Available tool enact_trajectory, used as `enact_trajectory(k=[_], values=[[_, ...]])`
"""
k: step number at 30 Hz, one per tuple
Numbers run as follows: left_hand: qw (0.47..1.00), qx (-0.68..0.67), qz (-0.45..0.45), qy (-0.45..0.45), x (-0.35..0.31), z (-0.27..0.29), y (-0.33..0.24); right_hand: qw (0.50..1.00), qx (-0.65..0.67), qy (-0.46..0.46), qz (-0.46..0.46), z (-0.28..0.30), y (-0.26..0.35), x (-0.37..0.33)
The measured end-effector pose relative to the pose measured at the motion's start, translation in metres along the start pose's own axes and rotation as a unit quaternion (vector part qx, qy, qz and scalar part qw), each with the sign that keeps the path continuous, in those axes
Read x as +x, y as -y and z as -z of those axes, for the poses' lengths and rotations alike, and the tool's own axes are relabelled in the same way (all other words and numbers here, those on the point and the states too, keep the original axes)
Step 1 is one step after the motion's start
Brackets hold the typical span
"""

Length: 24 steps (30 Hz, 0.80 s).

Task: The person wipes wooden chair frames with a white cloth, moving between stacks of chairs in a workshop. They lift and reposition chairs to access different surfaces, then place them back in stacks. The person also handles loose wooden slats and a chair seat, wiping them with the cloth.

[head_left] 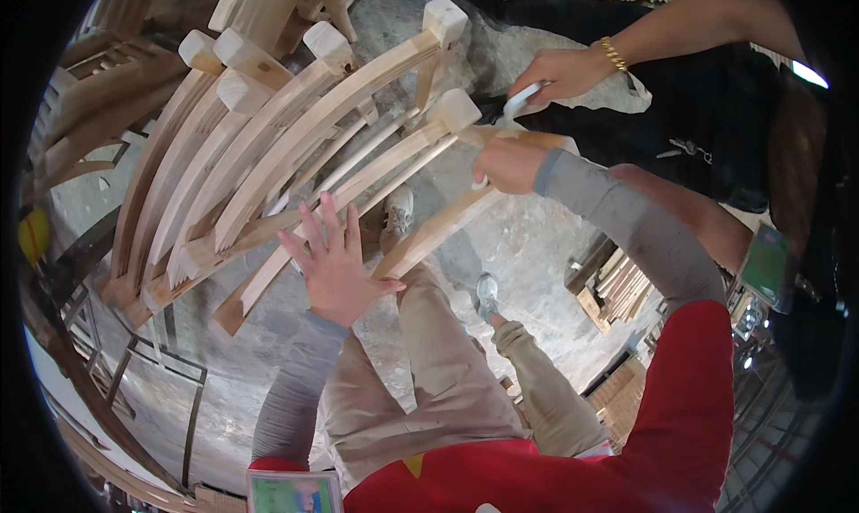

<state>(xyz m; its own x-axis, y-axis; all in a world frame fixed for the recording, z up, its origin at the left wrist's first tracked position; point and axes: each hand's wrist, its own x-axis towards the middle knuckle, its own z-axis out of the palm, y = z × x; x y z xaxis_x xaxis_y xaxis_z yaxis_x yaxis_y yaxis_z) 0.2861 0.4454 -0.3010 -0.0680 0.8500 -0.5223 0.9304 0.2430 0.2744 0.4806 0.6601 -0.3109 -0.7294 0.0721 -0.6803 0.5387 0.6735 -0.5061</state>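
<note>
A curved, bare wooden frame (pixel 438 233) with pale block-like ends lies in front of me. My left hand (pixel 338 267) rests on it with the fingers spread, its thumb by the near rail's lower end. Farther along that rail, toward its upper right end, my right hand (pixel 512 166) is closed. A small white piece (pixel 480 184) shows beneath its fingers; its kind cannot be made out. Just beyond, a co-worker's hand (pixel 559 72) grips a white-handled tool (pixel 523 99) over the same end of the frame. The tool's working end is unclear.
Several similar curved wooden frames (pixel 295 123) stand in a row to the left. A dark metal rack (pixel 192 374) is at lower left. Stacked wooden strips (pixel 620 289) sit on the concrete floor (pixel 528 334) at right. The co-worker's dark-clothed legs (pixel 644 128) fill the upper right.
</note>
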Motion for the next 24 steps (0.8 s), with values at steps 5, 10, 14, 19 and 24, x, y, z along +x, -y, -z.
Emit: enact_trajectory(k=[5,10,14,19,24], values=[[0.997,0.041,-0.018,-0.063,0.014,0.002,0.005,0.964,0.253,0.055,-0.062,-0.01,-0.014,-0.013],[0.997,0.023,-0.009,-0.07,0.034,0.01,-0.009,0.758,0.574,-0.246,-0.188,-0.02,-0.026,-0.011],[0.997,0.038,-0.007,-0.069,0.035,0.008,-0.009,0.511,0.764,-0.338,-0.202,-0.049,-0.01,0.011],[0.996,0.047,0.006,-0.07,0.037,0.009,-0.005,0.271,0.833,-0.443,-0.192,-0.042,0.028,0.058],[0.997,0.053,-0.01,-0.05,0.039,0.01,-0.013,0.216,0.85,-0.474,-0.082,-0.063,0.015,0.105]])
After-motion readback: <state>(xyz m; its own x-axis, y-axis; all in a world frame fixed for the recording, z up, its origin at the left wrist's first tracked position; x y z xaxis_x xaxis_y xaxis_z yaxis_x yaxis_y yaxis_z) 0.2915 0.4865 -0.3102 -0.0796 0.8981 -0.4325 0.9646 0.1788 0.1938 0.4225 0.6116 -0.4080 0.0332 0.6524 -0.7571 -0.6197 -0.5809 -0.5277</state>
